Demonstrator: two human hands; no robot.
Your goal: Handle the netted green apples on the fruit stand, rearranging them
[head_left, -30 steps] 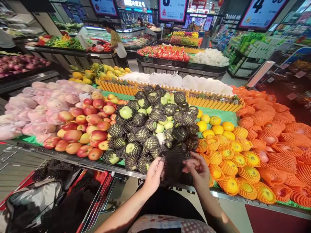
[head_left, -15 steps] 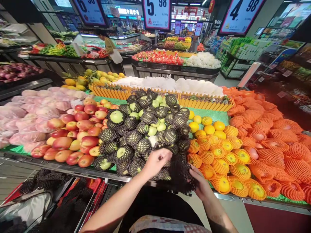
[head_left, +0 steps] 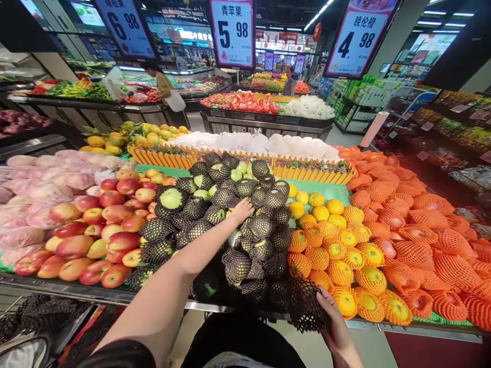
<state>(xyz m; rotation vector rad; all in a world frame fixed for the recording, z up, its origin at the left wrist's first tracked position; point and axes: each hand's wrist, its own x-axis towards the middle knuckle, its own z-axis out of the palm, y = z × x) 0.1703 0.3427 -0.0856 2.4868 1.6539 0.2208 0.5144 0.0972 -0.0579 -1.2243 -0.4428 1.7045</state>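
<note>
My left hand (head_left: 242,209) reaches into the middle of a heap of green apples, its fingers curled over a green apple (head_left: 230,212) that is mostly covered by them. Around it lie many apples in black foam nets (head_left: 199,230), with a few bare green apples (head_left: 241,168) farther back. Near the front edge of the stand, my right hand (head_left: 333,313) is closed on a black foam net (head_left: 305,305), thumb and fingers gripping its right side. Whether the net has anything inside cannot be made out.
Red apples (head_left: 121,243) and pink-wrapped fruit (head_left: 42,194) lie left. Oranges (head_left: 341,271) in orange nets and more orange-netted fruit (head_left: 425,245) lie right. A yellow fence divider (head_left: 314,173) runs behind. A cart (head_left: 34,332) stands lower left. Two people are farther off.
My left hand has moved forward and up from the front of the heap to its middle. The right hand, still holding the black net, has shifted right and down. The view has tilted.
</note>
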